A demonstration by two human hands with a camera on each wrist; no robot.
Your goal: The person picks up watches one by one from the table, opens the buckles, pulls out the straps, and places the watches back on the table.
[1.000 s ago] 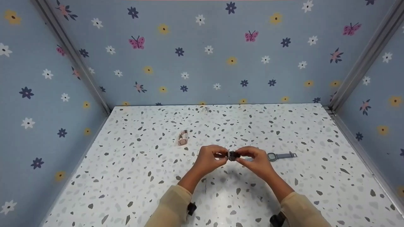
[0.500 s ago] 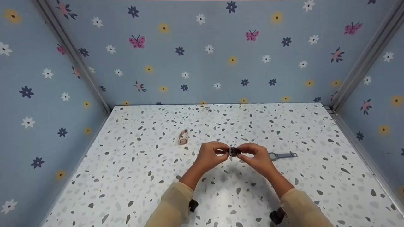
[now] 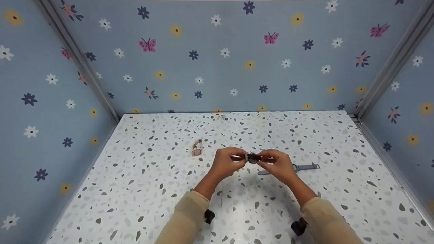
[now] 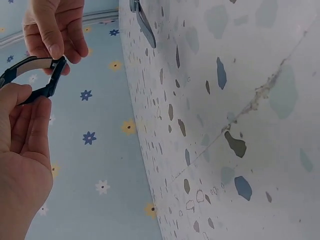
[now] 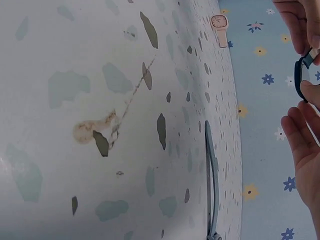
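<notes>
Above the table, my left hand [image 3: 228,162] and my right hand [image 3: 278,163] hold a dark wristwatch [image 3: 252,158] between them, each pinching one side with thumb and fingers. In the left wrist view the watch [image 4: 59,72] looks like a curved loop, with a dark outside and a tan inner side of the strap. The left hand [image 4: 25,160] grips it from below, and the right fingertips meet its upper end. A grey-blue watch [image 3: 307,167] lies on the table, partly hidden behind my right hand.
A pink watch [image 3: 197,148] with a square face rests on the speckled white table [image 3: 152,189], left of the hands. Flower-patterned blue panels [image 3: 217,67] stand at the back and both sides, with metal posts [image 3: 393,61] at the corners.
Both hands have risen slightly in the head view, carrying the dark watch away from the body. It has turned a little between the fingers. The watches on the table stay put.
</notes>
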